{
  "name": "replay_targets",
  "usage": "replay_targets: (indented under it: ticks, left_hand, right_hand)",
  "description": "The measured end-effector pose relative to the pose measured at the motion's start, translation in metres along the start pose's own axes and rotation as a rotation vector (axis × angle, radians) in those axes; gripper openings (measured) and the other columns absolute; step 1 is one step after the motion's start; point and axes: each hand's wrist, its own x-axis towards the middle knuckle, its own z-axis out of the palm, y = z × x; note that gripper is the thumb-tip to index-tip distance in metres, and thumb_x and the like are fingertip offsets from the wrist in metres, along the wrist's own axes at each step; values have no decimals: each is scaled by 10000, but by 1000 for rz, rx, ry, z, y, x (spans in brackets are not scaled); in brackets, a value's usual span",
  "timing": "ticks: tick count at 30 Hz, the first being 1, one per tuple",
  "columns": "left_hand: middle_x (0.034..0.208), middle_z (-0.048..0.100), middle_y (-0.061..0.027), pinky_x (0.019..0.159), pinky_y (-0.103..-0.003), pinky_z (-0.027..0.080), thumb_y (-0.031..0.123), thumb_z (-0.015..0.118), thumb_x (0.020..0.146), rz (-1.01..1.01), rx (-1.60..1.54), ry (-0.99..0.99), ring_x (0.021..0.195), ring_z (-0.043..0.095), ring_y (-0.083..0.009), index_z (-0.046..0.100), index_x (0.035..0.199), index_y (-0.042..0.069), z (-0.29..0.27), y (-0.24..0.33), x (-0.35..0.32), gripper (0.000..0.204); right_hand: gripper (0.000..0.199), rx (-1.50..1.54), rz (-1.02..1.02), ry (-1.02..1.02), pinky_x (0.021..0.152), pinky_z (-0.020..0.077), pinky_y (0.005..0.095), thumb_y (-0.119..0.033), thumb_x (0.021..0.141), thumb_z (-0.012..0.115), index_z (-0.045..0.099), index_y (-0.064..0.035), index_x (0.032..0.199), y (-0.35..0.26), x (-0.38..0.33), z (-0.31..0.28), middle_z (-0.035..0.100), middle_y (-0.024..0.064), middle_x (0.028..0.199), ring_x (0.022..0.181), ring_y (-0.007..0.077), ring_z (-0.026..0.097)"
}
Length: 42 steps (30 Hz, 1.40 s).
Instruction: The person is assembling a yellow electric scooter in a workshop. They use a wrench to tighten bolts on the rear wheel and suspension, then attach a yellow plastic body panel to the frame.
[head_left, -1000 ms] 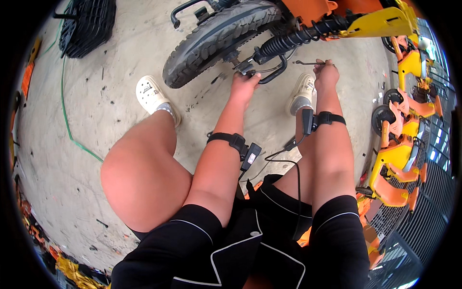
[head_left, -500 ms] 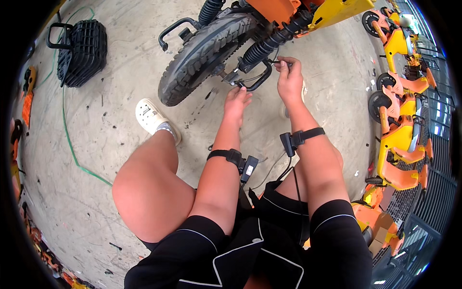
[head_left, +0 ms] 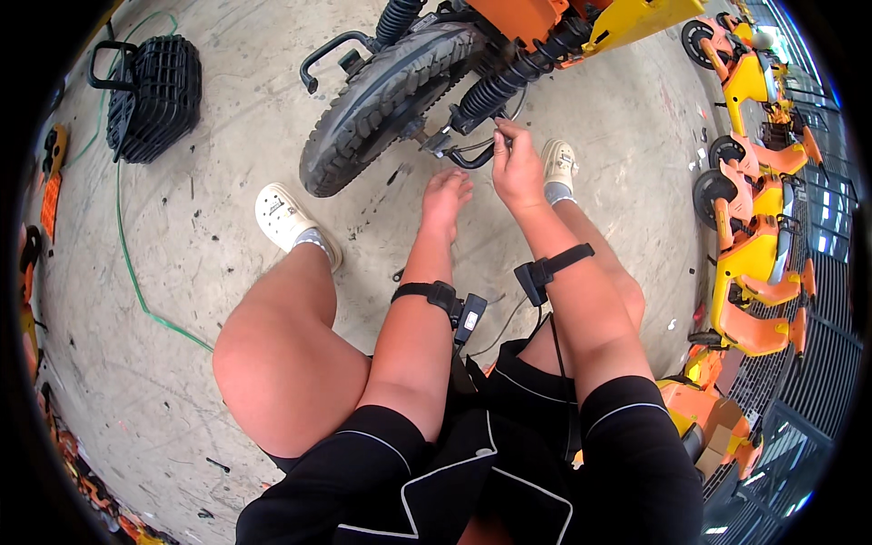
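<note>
The rear wheel (head_left: 363, 118) of an orange and yellow scooter stands ahead of me, its knobbly black tyre angled to the left. A coil-spring shock absorber (head_left: 509, 86) runs down beside it to a curved black tubular bar (head_left: 472, 162). My right hand (head_left: 518, 173) is closed at the right end of this bar, near a thin black cable (head_left: 520, 107). What its fingers pinch is hidden. Just below the bar hangs my left hand (head_left: 445, 202), its fingers loosely bent and a little apart, with nothing visible in them.
On the left of the concrete floor lies a black basket (head_left: 156, 98) with a handle. A green hose (head_left: 132, 263) curves across the floor. Several yellow and orange scooters (head_left: 749, 236) line the right side. Another curved black bar (head_left: 331, 50) projects from the wheel's left side.
My right hand has moved left and slightly down along the bar, uncovering my right shoe. My left hand has come slightly away from the bar.
</note>
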Motion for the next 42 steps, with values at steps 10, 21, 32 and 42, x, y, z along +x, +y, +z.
replay_targets:
  ticks: [10,21,32,42]
  left_hand:
    - [1271,563,-135,904,-362,497,258,612,955,25,-13,34,1109,590,-229,389,1409,-41,8,16,-3,588]
    - [1301,544,-134,900,-358,493,272,621,954,41,16,21,1127,577,-222,341,1438,-49,6,17,-3,645]
    - [1241,589,-115,887,-340,492,260,591,967,26,62,35,1090,588,-195,420,1389,-16,6,13,-3,532]
    - [1202,609,-95,879,-333,496,259,578,969,17,69,49,1061,597,-175,466,1347,8,4,16,-4,467]
  right_hand:
    - [179,32,275,60,782,547,372,-147,1001,538,527,-16,1123,0,17,-22,686,158,1041,910,285,696]
    - [189,-74,110,-2,792,542,416,-118,959,575,546,-39,1129,-2,13,-18,673,162,1108,957,365,664]
    - [193,-63,-16,15,808,549,411,-76,941,595,540,-23,1119,4,7,-12,673,149,1150,979,345,670]
    - [167,243,345,108,802,551,324,-120,1002,528,527,5,1114,2,25,-18,685,142,1067,912,211,695]
